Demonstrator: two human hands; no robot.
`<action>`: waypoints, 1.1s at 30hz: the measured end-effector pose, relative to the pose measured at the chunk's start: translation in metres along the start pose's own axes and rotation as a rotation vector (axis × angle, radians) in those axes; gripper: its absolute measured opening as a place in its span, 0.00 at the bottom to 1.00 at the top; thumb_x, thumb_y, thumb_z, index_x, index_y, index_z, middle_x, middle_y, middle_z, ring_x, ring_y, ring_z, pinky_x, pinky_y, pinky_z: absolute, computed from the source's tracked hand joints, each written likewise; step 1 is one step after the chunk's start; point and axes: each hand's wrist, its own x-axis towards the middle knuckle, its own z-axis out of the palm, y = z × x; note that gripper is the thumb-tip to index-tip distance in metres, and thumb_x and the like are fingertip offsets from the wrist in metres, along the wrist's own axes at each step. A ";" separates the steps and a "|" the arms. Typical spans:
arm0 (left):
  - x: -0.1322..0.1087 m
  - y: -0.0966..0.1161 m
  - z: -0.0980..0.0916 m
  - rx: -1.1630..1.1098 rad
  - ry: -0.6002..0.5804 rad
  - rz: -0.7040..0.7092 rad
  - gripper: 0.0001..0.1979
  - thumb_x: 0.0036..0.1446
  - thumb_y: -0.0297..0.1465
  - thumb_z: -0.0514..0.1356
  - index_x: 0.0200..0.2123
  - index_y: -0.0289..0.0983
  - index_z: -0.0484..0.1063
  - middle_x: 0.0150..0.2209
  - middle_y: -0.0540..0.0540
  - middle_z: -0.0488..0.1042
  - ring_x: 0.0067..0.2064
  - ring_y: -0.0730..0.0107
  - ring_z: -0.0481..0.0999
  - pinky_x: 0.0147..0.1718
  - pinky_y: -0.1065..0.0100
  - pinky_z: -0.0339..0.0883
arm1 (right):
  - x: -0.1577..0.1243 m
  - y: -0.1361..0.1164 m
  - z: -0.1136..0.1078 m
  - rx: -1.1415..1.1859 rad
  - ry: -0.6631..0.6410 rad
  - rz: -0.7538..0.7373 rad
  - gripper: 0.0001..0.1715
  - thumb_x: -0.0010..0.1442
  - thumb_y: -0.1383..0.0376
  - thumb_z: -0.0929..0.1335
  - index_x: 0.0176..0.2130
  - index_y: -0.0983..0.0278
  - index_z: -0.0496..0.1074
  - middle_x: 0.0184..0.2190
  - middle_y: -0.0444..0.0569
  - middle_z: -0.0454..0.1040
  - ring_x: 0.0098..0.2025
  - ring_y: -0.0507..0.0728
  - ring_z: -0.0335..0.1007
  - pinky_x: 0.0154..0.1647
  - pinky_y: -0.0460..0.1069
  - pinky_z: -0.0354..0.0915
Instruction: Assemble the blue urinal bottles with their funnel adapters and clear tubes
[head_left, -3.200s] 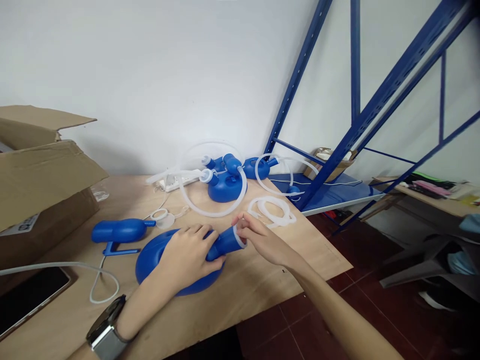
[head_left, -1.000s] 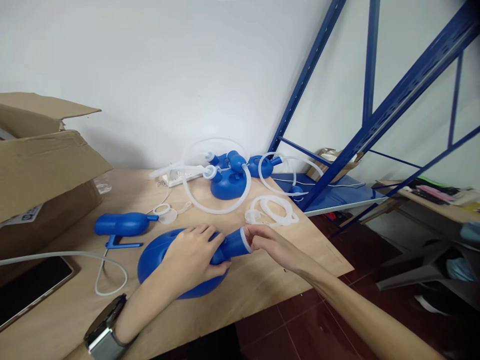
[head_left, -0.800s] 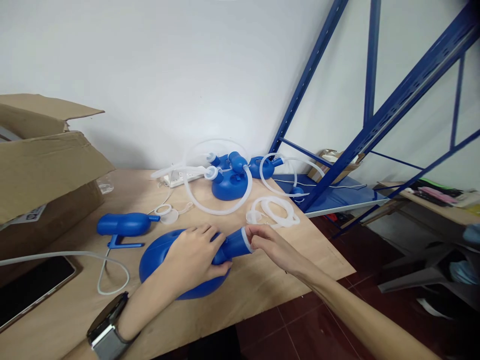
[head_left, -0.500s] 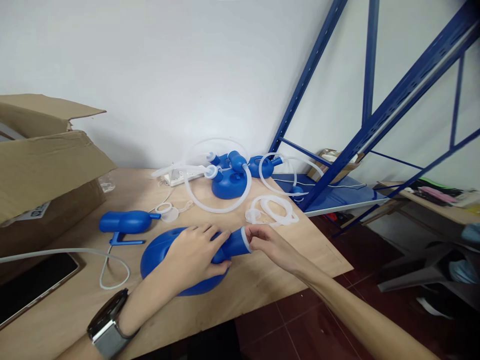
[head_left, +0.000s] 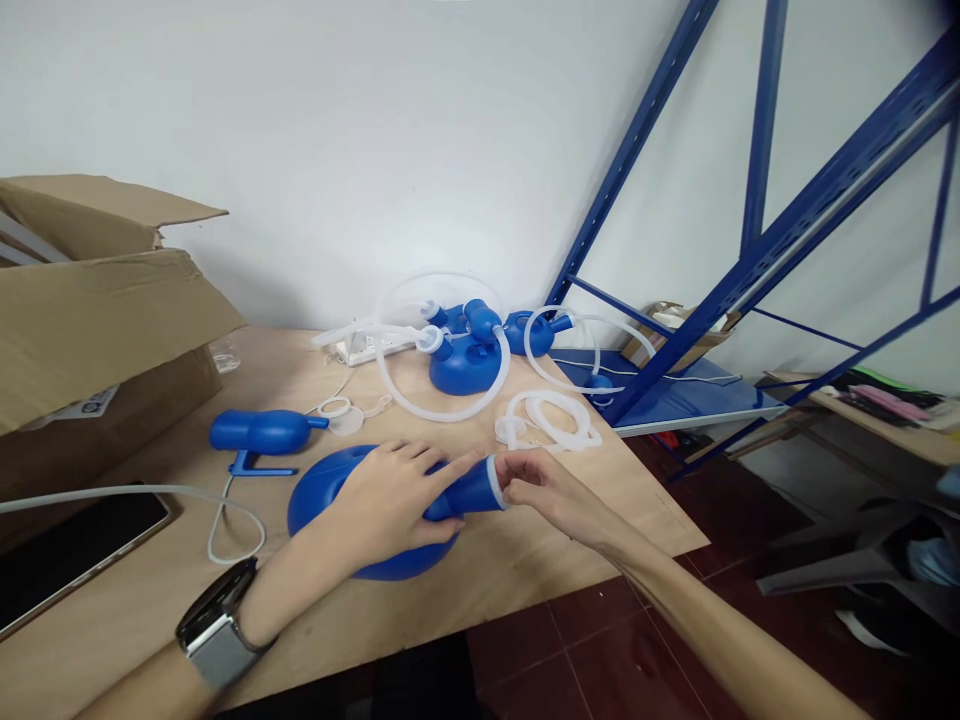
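Note:
On the near part of the table lies a blue plastic urinal bottle [head_left: 330, 490], tipped with its neck toward the right. My left hand [head_left: 394, 500] wraps over the bottle from above, thumb and index finger about its neck. At the bottle's mouth sits a white ring [head_left: 495, 482]. My right hand [head_left: 544, 490] pinches this ring's right edge, with fingertips curled into the opening and partly hidden there. Just beyond lies a coiled clear tube [head_left: 559, 418], which neither hand touches.
Several more blue bottles [head_left: 465, 365] with tubes stand near the wall. To the left are a blue bottle-shaped part [head_left: 262, 432], a clear cap [head_left: 346, 420], an open cardboard box [head_left: 112, 330] and a phone [head_left: 75, 560]. A blue metal shelf [head_left: 690, 400] rises at the right beyond the table edge.
My left index finger reaches slightly farther along the bottle's neck. My right hand keeps its pinch at the ring. The whole view has shifted a little.

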 end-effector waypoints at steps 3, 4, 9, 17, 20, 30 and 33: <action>0.002 0.002 -0.004 -0.076 -0.029 0.033 0.31 0.64 0.41 0.67 0.68 0.40 0.69 0.60 0.38 0.80 0.62 0.46 0.78 0.67 0.41 0.61 | -0.005 -0.006 0.002 0.020 -0.062 -0.002 0.06 0.46 0.65 0.65 0.28 0.63 0.70 0.28 0.43 0.68 0.34 0.54 0.62 0.39 0.51 0.57; 0.003 0.004 -0.007 -0.104 -0.060 0.022 0.31 0.64 0.39 0.67 0.68 0.39 0.69 0.60 0.37 0.79 0.62 0.45 0.78 0.68 0.42 0.61 | -0.006 -0.007 0.002 0.025 -0.073 0.005 0.06 0.46 0.65 0.65 0.28 0.62 0.70 0.28 0.42 0.68 0.34 0.54 0.62 0.39 0.51 0.57; 0.011 0.020 -0.025 -0.210 -0.222 -0.099 0.31 0.65 0.39 0.64 0.69 0.39 0.66 0.57 0.36 0.81 0.58 0.40 0.80 0.53 0.47 0.74 | -0.013 -0.008 0.002 0.014 -0.088 0.032 0.03 0.47 0.67 0.67 0.28 0.62 0.70 0.27 0.41 0.68 0.33 0.53 0.62 0.40 0.50 0.58; 0.020 0.023 -0.027 -0.375 -0.202 -0.062 0.25 0.68 0.47 0.60 0.63 0.44 0.70 0.60 0.40 0.79 0.59 0.41 0.79 0.54 0.46 0.72 | -0.016 -0.007 -0.006 0.023 -0.132 0.016 0.06 0.52 0.67 0.67 0.30 0.63 0.75 0.29 0.42 0.73 0.34 0.53 0.67 0.41 0.50 0.62; 0.020 0.022 -0.024 -0.379 -0.203 -0.042 0.29 0.70 0.48 0.58 0.68 0.43 0.65 0.61 0.39 0.78 0.61 0.40 0.78 0.56 0.44 0.71 | -0.017 -0.007 -0.008 0.020 -0.152 0.019 0.05 0.53 0.67 0.68 0.31 0.63 0.76 0.30 0.43 0.74 0.34 0.53 0.69 0.41 0.49 0.63; 0.016 0.017 -0.014 -0.341 -0.098 0.056 0.25 0.72 0.47 0.54 0.65 0.43 0.69 0.59 0.41 0.80 0.58 0.48 0.80 0.56 0.50 0.71 | -0.021 -0.009 0.000 -0.042 -0.037 0.054 0.17 0.66 0.55 0.68 0.29 0.61 0.72 0.28 0.44 0.72 0.34 0.55 0.67 0.40 0.51 0.63; 0.017 0.016 -0.012 -0.332 -0.088 0.064 0.23 0.73 0.46 0.52 0.62 0.43 0.72 0.60 0.43 0.80 0.59 0.49 0.79 0.57 0.52 0.70 | -0.023 -0.007 0.004 -0.059 0.028 0.044 0.22 0.71 0.51 0.64 0.29 0.60 0.70 0.30 0.45 0.70 0.37 0.56 0.66 0.43 0.52 0.63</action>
